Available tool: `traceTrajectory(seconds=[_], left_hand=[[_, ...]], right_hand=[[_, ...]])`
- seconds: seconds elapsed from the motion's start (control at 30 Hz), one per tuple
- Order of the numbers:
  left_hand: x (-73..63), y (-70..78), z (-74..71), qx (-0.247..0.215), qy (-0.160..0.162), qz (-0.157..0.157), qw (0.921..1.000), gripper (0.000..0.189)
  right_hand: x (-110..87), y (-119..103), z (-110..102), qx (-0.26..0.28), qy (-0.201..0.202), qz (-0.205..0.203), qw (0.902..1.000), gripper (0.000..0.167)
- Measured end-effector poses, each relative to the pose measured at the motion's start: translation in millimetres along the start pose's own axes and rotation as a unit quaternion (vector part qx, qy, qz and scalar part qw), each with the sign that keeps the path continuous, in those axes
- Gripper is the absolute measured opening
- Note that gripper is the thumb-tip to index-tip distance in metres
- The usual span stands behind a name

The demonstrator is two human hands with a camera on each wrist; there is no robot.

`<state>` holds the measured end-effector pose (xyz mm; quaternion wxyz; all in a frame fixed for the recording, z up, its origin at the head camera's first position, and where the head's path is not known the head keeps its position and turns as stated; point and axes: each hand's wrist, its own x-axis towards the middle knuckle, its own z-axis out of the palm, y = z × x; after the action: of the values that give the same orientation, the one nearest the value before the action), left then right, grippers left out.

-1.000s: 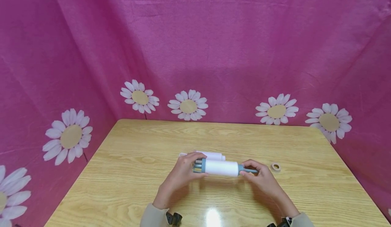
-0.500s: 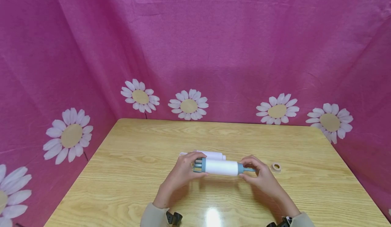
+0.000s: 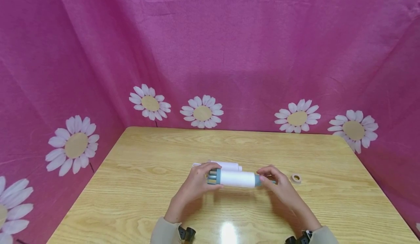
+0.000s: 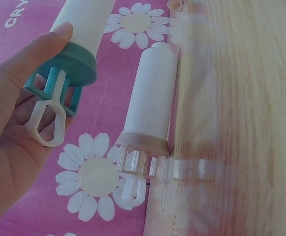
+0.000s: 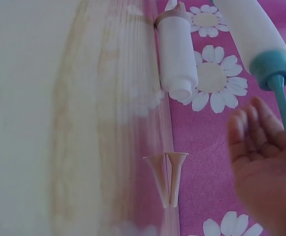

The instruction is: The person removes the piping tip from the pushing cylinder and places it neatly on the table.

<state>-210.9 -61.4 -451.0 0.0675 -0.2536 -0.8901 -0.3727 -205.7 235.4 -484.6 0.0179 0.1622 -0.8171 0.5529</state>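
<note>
My left hand point(image 3: 196, 184) holds a white icing syringe point(image 3: 237, 178) with teal ends, level above the table, gripping it at the handle end. In the left wrist view its thumb presses the barrel just above the teal collar point(image 4: 66, 64), and the pale plunger loop point(image 4: 47, 123) hangs over the palm. My right hand point(image 3: 283, 187) is at the other end, its thumb overlapping the teal nozzle point(image 5: 284, 105) in the head view. In the right wrist view its loosely bent fingers stand apart from the teal cap point(image 5: 270, 68). Its thumb is hidden there.
Behind the held syringe lies a second white syringe point(image 3: 226, 166) with a beige collar. A small beige funnel-shaped nozzle point(image 3: 296, 178) stands on the wooden table point(image 3: 164, 149) to the right. Pink flowered cloth point(image 3: 229, 54) hangs behind and at the sides.
My right hand's thumb has shifted from below the teal cap up across the nozzle, and its fingers have loosened. The left hand and the syringe have barely moved.
</note>
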Motion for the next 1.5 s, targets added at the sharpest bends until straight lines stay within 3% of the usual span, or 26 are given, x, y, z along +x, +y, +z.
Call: traceTrajectory(seconds=[0.13,0.27,0.53,0.73,1.33,1.4,1.5], left_hand=[[-0.8,0.4,-0.1,-0.001,0.002,0.002,1.0,0.049],[-1.1,-0.5,-0.2,-0.003,0.004,0.008,1.0,0.049],[0.5,-3.6,0.1,-0.007,0.012,0.024,0.9996,0.049],[0.9,-4.6,0.4,-0.012,0.006,0.017,0.9998,0.051],[0.4,-4.5,-0.8,-0.01,0.001,0.001,0.9999,0.05],[0.3,-4.9,-0.7,-0.011,0.003,0.005,0.9999,0.05],[0.1,-5.8,-0.5,-0.01,0.005,0.011,0.9999,0.05]], right_hand=[[2.7,-3.3,0.1,-0.006,-0.017,0.081,0.9965,0.032],[3.7,-4.9,0.4,-0.002,-0.033,0.098,0.9946,0.035],[0.9,-7.5,-0.2,0.003,-0.018,0.075,0.997,0.023],[-0.2,-3.6,0.1,0.003,-0.014,0.024,0.9996,0.021],[-1.0,1.3,1.7,-0.023,0.008,-0.102,0.9945,0.034],[-0.9,0.9,1.5,-0.01,0.004,-0.105,0.9944,0.036],[-0.8,-0.8,0.3,0.011,0.005,-0.074,0.9972,0.033]])
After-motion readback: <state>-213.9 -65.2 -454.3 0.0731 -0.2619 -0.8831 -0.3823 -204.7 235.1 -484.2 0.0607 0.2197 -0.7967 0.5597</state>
